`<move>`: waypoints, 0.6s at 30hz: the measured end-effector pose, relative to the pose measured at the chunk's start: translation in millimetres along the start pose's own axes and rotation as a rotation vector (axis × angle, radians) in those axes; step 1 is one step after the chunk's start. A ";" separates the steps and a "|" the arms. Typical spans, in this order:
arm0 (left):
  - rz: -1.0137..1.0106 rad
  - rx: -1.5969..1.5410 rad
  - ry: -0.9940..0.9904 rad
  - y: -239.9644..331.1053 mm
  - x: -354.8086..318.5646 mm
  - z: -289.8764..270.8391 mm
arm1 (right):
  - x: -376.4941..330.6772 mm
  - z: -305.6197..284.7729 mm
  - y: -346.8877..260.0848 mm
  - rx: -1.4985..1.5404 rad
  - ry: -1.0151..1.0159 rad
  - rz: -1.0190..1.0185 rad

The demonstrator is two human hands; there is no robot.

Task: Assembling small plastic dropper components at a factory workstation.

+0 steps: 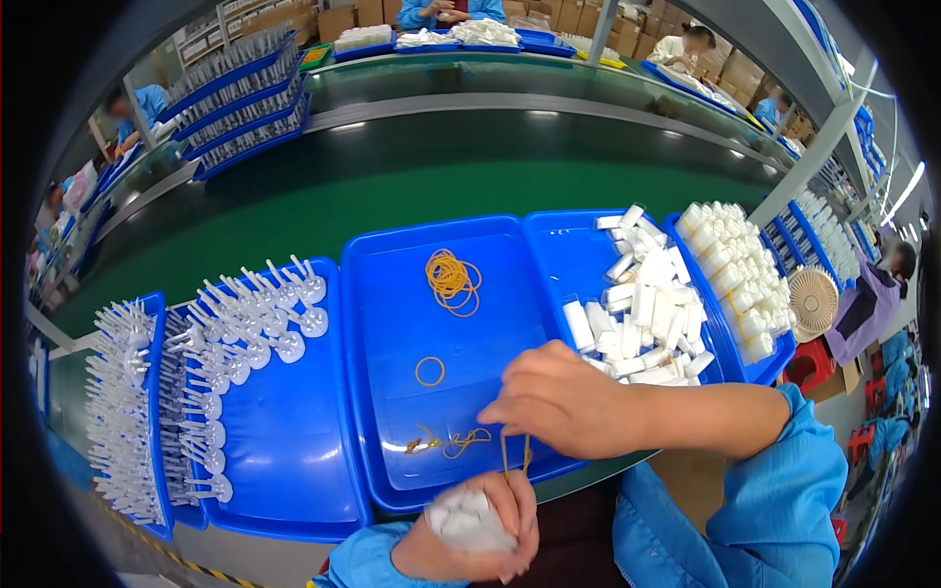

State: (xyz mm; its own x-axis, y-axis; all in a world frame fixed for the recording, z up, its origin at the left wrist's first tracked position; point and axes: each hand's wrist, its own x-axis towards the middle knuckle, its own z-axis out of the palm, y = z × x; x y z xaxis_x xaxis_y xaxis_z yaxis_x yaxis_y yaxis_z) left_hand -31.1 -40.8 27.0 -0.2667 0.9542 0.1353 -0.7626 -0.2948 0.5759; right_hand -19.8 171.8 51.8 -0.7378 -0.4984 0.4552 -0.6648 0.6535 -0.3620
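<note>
My left hand (505, 549), at the lower edge of the head view, is closed round a small bundle of white pieces (463, 519); their exact shape is blurred. Above it, my right hand (569, 402) pinches a yellow rubber band (505, 456), stretched down to the fingers of my left hand. The middle blue tray (392, 294) lies just beyond both hands. In it are a heap of rubber bands (451, 282), one loose ring (429, 371) and several twisted bands (461, 443) nearest me.
Right of the middle, a blue tray (564, 255) holds loose white rectangular pieces (642, 304); beyond it stand banded white bundles (735, 274). Clear stemmed parts (211, 392) fill trays at left. A green conveyor belt (441, 191) runs behind. Co-workers sit across it; a small fan (814, 302) stands at right.
</note>
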 end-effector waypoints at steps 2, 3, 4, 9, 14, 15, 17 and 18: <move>0.096 0.170 0.092 -8.0 -2.3 7.2 | -15.8 -10.1 -0.9 0.055 -0.027 0.094; 0.157 0.375 0.179 -10.9 -0.3 7.6 | -22.0 -20.6 -12.1 0.403 0.065 0.379; 0.223 0.582 0.277 -13.6 2.4 8.7 | -26.8 -24.8 -19.5 0.821 0.167 0.465; 0.391 1.253 0.490 -31.2 25.5 5.1 | -29.5 -41.1 -61.1 1.314 0.194 0.551; 0.150 0.828 0.533 -5.6 40.2 15.3 | -35.1 -33.9 -93.6 0.678 -0.114 0.104; 0.105 0.679 0.549 0.3 39.3 17.8 | -44.3 -28.6 -90.7 0.884 -0.170 0.080; 0.105 0.468 0.560 -1.8 38.4 15.4 | -56.4 -18.0 -81.1 1.323 -0.054 0.009; 0.157 0.504 0.544 -5.0 35.6 17.6 | -59.1 -13.2 -78.4 1.556 0.132 -0.035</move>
State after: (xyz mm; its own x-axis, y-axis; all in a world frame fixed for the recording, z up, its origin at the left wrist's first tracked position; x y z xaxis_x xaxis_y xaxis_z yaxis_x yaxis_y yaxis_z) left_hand -26.4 -4.5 43.1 -0.7025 0.7052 -0.0957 -0.3649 -0.2415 0.8992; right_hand 77.5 157.5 64.0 -0.7604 -0.3944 0.5160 -0.2046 -0.6086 -0.7666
